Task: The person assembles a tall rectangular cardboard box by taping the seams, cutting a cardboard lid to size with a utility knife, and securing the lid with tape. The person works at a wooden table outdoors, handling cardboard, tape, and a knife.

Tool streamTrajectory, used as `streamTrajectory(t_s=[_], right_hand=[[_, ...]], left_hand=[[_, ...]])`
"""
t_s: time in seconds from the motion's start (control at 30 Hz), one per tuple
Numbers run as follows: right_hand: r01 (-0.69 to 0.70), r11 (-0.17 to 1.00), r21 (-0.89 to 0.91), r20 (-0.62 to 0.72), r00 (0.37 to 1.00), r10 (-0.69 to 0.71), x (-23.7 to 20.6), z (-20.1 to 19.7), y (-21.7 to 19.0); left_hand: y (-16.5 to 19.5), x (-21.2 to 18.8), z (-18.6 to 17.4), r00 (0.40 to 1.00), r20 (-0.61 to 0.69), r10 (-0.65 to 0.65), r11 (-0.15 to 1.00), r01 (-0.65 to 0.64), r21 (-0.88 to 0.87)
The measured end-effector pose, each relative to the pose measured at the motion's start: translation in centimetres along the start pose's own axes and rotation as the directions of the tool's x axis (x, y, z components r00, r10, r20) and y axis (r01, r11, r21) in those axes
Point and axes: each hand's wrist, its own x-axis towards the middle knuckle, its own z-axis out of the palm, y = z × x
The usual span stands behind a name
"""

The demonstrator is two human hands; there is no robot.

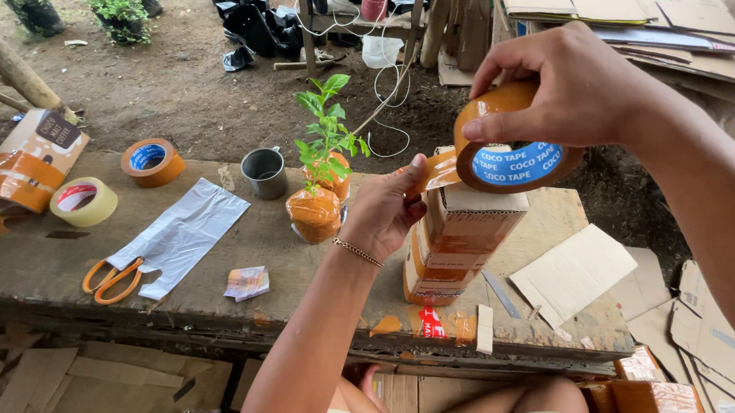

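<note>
A brown tape roll [509, 147] is gripped by the right hand [564, 82]; its strip is pressed, apparently, onto the carton [460, 240] beneath by the half-closed left hand [384, 210].

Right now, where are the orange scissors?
Head view, far left: the orange scissors lie on the wooden bench near its front edge, touching the white plastic bag.

On the worn wooden bench [221, 262] lie orange-handled scissors [110, 278] touching a white plastic bag [183, 231], with a small crumpled wrapper [247, 282] near them. Farther back stand a metal cup [264, 172], an orange tape roll [151, 161] and a pale yellow tape roll [83, 201]. A small green plant [327, 134] wrapped in orange at its base stands just beside the cup.
</note>
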Motion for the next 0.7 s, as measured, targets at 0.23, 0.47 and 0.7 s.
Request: streamTrajectory(t_s=[0.23,0.47,0.7], right_hand=[[-0.024,0.999,0.021,-0.001,1.0,0.024,-0.1,0.0,0.2],[-0.086,0.992,0.093,0.006,0.996,0.086,-0.1,0.2,0.3],[-0.051,0.99,0.128,-0.006,0.999,0.052,-0.3,0.5,0.9]], left_hand=[[-0.1,0.7,-0.2,0.999,-0.048,0.022,1.0,-0.021,0.021],[-1.2,0.3,0.1,1.0,0.013,-0.021,1.0,0.021,0.021],[-2.4,0.3,0.0,0.999,0.012,0.032,0.988,-0.033,0.153]])
